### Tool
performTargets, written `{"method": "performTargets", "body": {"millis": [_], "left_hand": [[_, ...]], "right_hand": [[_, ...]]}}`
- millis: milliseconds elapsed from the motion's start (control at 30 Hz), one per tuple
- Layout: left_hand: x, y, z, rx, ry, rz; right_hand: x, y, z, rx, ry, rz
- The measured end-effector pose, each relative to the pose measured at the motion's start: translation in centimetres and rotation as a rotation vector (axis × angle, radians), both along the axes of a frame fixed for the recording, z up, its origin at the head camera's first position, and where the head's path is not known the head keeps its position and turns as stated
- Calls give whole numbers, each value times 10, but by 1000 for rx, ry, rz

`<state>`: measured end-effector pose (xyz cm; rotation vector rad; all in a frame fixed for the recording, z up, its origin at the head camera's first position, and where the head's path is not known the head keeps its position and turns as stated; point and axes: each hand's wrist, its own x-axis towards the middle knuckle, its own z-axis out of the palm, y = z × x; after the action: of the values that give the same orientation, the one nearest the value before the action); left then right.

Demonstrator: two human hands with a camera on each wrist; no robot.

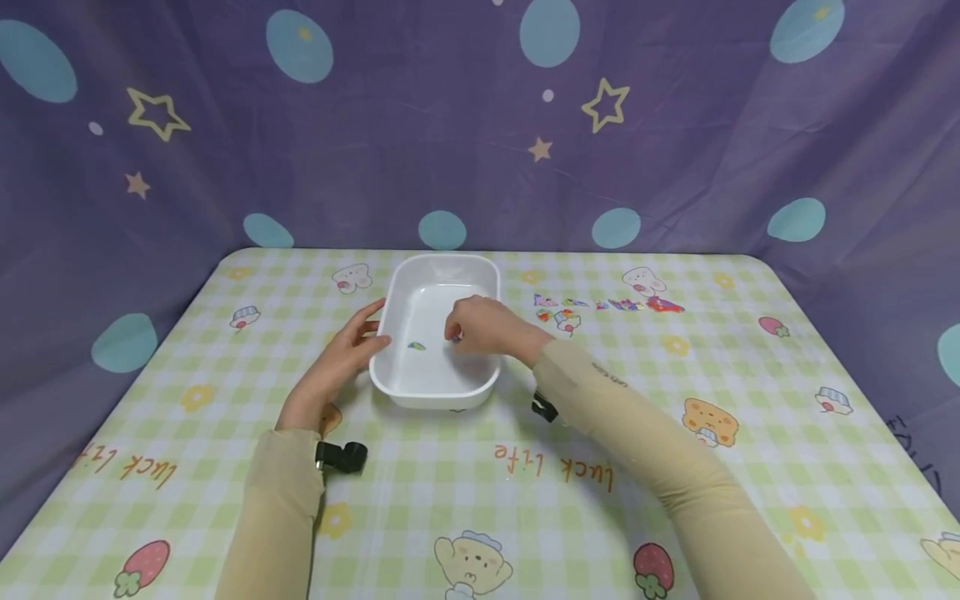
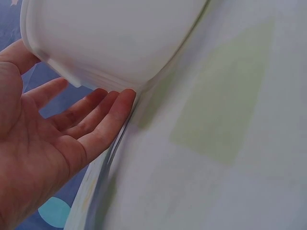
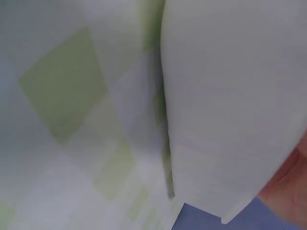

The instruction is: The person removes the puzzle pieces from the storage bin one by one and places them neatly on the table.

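A white rectangular basin stands on the table. My left hand holds its left side, thumb over the rim and fingers against the outer wall; in the left wrist view the fingertips touch that wall low down. Reaching over the right rim, my right hand has its fingers curled down inside the basin, pinching a small purplish piece that is mostly hidden. Left of it, a small flat green-and-blue piece lies on the basin floor. The right wrist view shows the outer wall with only part of the hand.
To the right of the basin, several small flat colourful pieces lie in a row, a red one at the right end. A green-and-white checked cloth covers the table. Behind hangs a purple curtain.
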<state>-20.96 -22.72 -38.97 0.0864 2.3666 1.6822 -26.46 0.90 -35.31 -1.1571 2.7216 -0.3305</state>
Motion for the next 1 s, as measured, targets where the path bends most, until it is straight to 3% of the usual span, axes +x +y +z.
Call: {"method": "performTargets", "body": {"millis": [400, 767, 933, 1000], "left_hand": [[1, -1, 0, 15, 7, -5], [14, 10, 23, 13, -20, -6], [12, 7, 20, 16, -17, -9], [8, 5, 14, 17, -12, -9]], "right_hand": [[2, 22, 17, -138, 35, 26], [-2, 55, 23, -236, 78, -53], [-4, 64, 27, -266, 82, -75], [-5, 68, 28, -266, 90, -83]]}}
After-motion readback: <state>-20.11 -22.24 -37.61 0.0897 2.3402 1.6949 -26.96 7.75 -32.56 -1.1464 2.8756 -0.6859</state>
